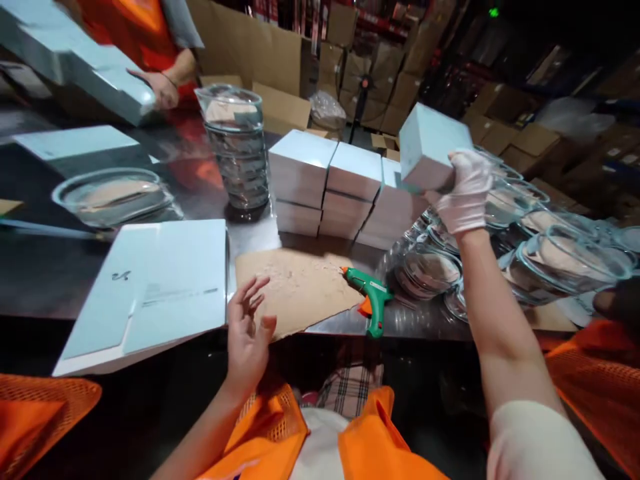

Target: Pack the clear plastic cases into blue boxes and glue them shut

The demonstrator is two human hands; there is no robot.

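The gloved right hand [465, 193] grips a tilted white box [433, 148], long axis running left-right; left hand [247, 333] fingers spread, empty.

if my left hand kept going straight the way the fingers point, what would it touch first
Probably the brown cardboard sheet: the left hand hovers open at its near edge, fingers aimed up and away across it. Beyond that stand the stacked white boxes. Depth is unclear, so it might pass just above the cardboard.
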